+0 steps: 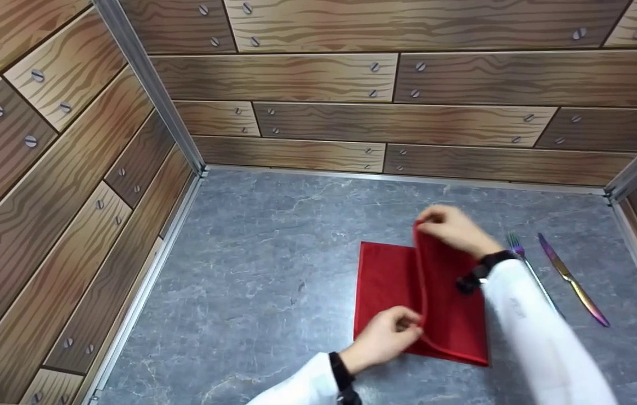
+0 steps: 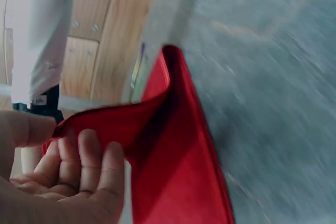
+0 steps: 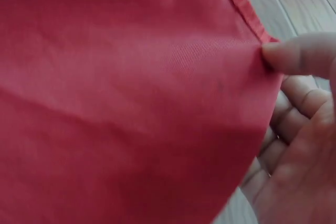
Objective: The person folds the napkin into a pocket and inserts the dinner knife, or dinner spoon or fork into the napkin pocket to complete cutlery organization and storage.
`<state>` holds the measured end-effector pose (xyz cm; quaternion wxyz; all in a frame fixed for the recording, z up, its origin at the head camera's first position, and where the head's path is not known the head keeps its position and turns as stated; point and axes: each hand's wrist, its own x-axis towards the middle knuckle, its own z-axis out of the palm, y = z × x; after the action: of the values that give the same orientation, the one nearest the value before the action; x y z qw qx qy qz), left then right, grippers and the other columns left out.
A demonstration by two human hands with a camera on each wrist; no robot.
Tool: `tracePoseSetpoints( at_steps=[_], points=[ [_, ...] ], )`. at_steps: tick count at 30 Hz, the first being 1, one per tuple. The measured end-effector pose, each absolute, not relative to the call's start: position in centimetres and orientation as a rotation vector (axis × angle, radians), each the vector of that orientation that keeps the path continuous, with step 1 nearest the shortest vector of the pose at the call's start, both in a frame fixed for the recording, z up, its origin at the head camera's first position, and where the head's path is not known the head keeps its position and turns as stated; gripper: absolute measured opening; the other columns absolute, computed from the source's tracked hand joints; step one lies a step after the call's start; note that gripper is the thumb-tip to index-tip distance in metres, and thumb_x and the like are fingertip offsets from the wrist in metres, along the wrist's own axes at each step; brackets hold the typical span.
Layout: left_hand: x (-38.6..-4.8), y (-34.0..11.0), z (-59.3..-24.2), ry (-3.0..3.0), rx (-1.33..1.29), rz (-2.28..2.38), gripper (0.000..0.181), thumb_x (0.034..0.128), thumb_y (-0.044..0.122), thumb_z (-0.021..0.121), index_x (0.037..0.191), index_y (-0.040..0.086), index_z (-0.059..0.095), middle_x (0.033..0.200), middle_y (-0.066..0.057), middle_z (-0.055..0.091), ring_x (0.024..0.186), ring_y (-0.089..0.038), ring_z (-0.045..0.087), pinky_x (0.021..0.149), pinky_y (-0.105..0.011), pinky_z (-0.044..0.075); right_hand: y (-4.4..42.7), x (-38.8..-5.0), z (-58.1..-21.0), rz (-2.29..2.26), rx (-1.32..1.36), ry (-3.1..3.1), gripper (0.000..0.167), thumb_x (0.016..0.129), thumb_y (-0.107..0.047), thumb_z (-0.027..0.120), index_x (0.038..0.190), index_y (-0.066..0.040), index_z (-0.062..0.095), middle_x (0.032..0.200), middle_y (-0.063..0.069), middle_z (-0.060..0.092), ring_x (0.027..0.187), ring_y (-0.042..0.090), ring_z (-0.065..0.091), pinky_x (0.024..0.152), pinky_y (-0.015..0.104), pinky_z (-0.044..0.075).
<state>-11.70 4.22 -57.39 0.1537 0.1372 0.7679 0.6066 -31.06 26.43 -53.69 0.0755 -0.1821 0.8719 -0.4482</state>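
A red cloth napkin (image 1: 389,275) lies partly folded on the grey surface, one flap of it lifted. My right hand (image 1: 456,229) pinches the flap's far corner between thumb and fingers. At the near corner of that same flap, my left hand (image 1: 387,338) pinches the hemmed edge. Seen from the left wrist, the napkin (image 2: 173,171) bends in a fold, its raised edge held between my thumb and the left hand's fingertips (image 2: 89,140). In the right wrist view, thumb and fingers grip the corner of the cloth (image 3: 157,93), which is stretched taut.
A fork (image 1: 529,267) with an iridescent finish lies right of the napkin, partly covered by my right sleeve. Beside it is an iridescent knife (image 1: 569,275). Wood-patterned walls (image 1: 318,124) border the grey marbled surface (image 1: 262,270) at the back and sides.
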Motion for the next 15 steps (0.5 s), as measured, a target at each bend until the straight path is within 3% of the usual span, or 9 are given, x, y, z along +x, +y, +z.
tracePoseSetpoints(
  at_steps=[8,15],
  points=[
    [-12.1,0.0,-59.0,2.514,0.399,1.364,0.007,0.0874,0.017,0.072,0.094,0.014,0.073,0.084,0.013,0.064,0.077,-0.001,0.057,0.073,-0.022,0.050,19.3,-31.5,-57.2,-1.262,-0.656,2.560,0.013,0.097,-0.008,0.065,0.106,-0.001,0.071,0.100,0.010,0.070,0.091,0.020,0.062,0.085,0.040,0.050],
    [-12.4,-1.8,-60.5,2.623,0.349,1.224,0.003,0.0859,0.017,0.069,0.084,0.016,0.068,0.083,0.011,0.056,0.079,-0.007,0.052,0.073,-0.027,0.047,16.9,-31.2,-60.0,-1.208,-0.547,2.616,0.011,0.098,-0.006,0.064,0.106,0.000,0.070,0.102,0.013,0.070,0.094,0.025,0.063,0.088,0.044,0.051]
  ],
)
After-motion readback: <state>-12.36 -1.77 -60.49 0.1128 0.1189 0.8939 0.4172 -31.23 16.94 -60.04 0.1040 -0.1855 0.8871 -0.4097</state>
